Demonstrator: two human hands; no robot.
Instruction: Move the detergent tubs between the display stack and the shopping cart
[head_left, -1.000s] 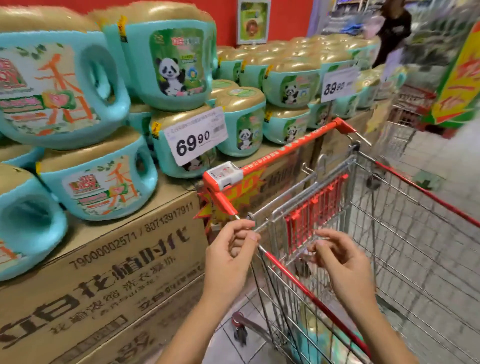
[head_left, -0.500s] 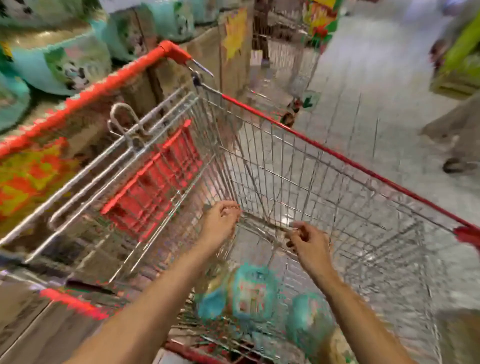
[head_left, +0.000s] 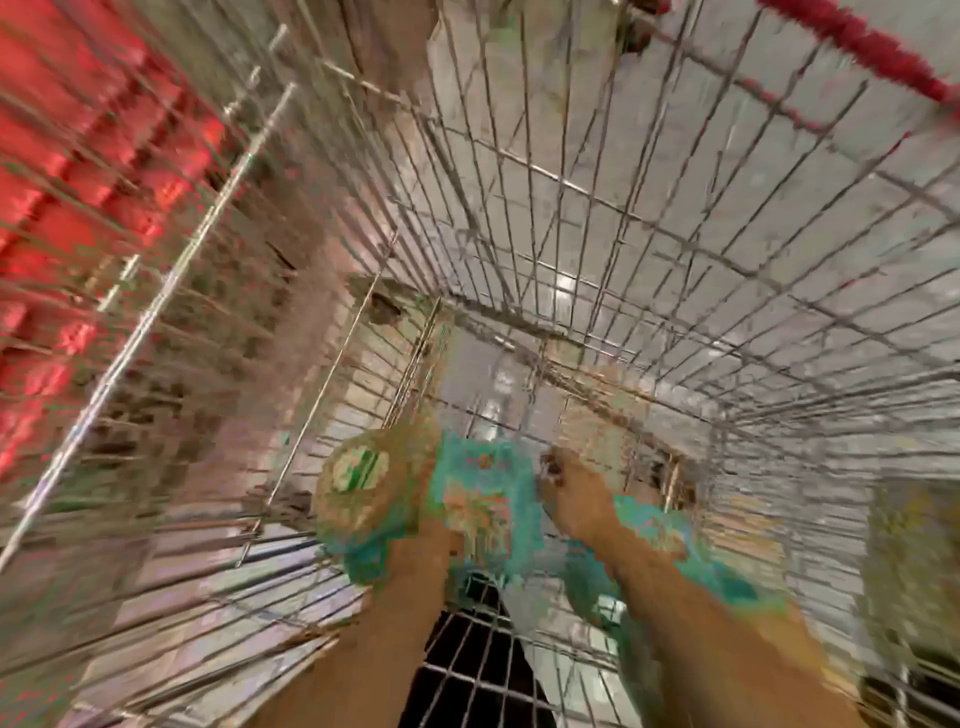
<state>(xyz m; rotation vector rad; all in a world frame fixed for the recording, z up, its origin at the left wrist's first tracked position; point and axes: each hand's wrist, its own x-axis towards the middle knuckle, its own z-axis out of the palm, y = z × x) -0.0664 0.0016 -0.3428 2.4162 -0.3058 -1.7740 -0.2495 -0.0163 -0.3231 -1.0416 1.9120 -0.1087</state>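
The view is heavily blurred and looks straight down into the wire shopping cart (head_left: 675, 234). A teal detergent tub (head_left: 467, 499) with a gold lid (head_left: 358, 478) lies on its side near the cart's bottom. My left hand (head_left: 434, 540) presses against its near side, partly hidden by the tub. My right hand (head_left: 576, 499) curls its fingers on the tub's right edge. A second teal tub (head_left: 670, 530) lies under my right forearm. The display stack is out of view.
The cart's red folding seat flap (head_left: 78, 182) fills the upper left, and its red rim (head_left: 852, 41) crosses the top right. Grey floor tiles show through the mesh. A blurred yellowish object (head_left: 904, 571) stands outside the cart's right wall.
My head has tipped down from the display stack into the cart. Both hands have dropped from the cart's rim to the teal tub at the bottom.
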